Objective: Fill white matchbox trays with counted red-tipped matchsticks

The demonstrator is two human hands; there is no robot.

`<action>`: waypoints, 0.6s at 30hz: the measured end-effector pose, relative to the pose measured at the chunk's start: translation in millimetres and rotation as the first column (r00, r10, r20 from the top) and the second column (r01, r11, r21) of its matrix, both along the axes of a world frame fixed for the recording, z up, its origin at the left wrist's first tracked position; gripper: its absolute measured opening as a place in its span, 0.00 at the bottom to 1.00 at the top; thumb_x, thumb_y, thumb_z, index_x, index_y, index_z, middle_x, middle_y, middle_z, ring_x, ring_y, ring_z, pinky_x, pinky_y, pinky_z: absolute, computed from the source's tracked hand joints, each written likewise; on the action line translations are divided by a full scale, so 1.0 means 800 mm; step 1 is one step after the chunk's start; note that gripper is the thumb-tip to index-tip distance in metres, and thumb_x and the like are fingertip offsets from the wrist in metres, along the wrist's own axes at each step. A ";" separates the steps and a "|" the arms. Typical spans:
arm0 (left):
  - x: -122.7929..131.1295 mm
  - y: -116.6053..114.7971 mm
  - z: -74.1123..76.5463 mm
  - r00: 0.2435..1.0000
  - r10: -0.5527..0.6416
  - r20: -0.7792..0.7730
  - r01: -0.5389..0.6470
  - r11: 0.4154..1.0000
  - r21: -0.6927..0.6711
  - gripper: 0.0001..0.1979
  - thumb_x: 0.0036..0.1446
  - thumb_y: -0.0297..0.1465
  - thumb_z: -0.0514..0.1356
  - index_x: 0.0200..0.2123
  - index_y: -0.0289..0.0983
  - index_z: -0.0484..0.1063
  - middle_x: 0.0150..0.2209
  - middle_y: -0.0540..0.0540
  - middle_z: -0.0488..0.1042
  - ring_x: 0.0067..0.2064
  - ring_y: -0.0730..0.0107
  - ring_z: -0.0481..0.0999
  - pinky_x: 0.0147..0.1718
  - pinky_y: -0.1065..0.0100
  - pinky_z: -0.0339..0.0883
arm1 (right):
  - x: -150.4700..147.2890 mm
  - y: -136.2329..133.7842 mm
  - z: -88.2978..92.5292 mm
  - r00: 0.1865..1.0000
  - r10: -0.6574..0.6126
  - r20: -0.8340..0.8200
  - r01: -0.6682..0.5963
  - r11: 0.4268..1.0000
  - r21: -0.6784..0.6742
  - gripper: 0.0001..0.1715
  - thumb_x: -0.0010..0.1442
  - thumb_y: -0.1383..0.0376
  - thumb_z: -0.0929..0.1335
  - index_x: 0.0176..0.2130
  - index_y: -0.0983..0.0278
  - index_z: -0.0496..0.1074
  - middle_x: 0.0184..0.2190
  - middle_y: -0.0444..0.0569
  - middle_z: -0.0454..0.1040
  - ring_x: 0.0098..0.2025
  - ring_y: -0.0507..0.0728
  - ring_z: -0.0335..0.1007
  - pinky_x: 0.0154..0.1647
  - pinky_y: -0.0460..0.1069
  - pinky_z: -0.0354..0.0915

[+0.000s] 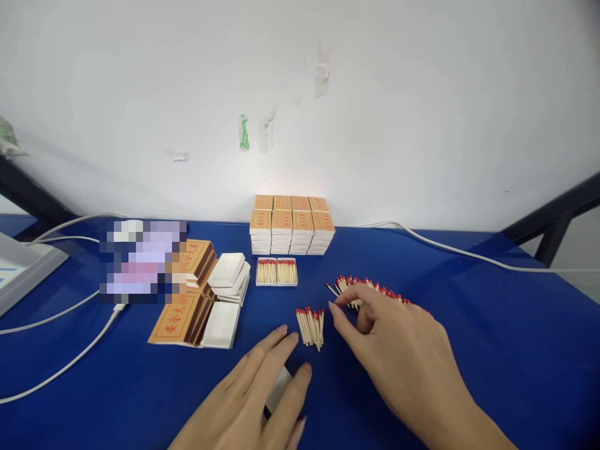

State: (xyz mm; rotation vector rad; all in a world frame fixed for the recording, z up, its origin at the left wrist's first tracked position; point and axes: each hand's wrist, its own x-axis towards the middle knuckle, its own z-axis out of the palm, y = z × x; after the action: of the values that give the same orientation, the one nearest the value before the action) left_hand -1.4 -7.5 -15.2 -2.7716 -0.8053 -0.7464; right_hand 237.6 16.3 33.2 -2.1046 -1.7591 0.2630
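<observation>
My left hand [262, 390] is curled over a white matchbox tray [280, 389], mostly hidden under its fingers. Just beyond its fingertips lies a small bunch of red-headed matches [310, 327]. My right hand [398, 350] has thumb and forefinger brought together in a pinch beside that bunch; whatever is between the tips is too small to make out. Behind its knuckles spreads a larger heap of matches [347, 284], partly covered by the hand. Two filled matchbox trays [276, 272] sit side by side farther back.
Stacked matchboxes [292, 228] stand against the wall. At left are empty white trays [221, 325] beside orange matchbox sleeves [174, 320]. A blurred-out object [145, 256], white cables [89, 359] and a clear plastic bin [28, 269] lie farther left. Another cable [450, 250] crosses the blue table at right.
</observation>
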 end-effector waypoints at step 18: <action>-0.001 -0.001 -0.003 1.000 0.024 0.008 -0.024 1.000 0.001 0.19 0.73 0.23 0.56 0.62 0.31 0.79 0.62 0.27 0.83 0.62 0.41 0.87 0.52 0.52 0.87 | 0.008 -0.001 0.000 0.910 0.301 -0.287 -0.365 0.908 -0.207 0.29 0.67 0.61 0.81 0.64 0.46 0.79 0.23 0.31 0.70 0.27 0.53 0.70 0.30 0.48 0.59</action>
State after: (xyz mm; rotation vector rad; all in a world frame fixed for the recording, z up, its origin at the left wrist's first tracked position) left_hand -2.2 -8.4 -17.4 -2.7551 -0.8377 -0.7538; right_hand 243.8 15.2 33.3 -1.8121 -2.0084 0.8562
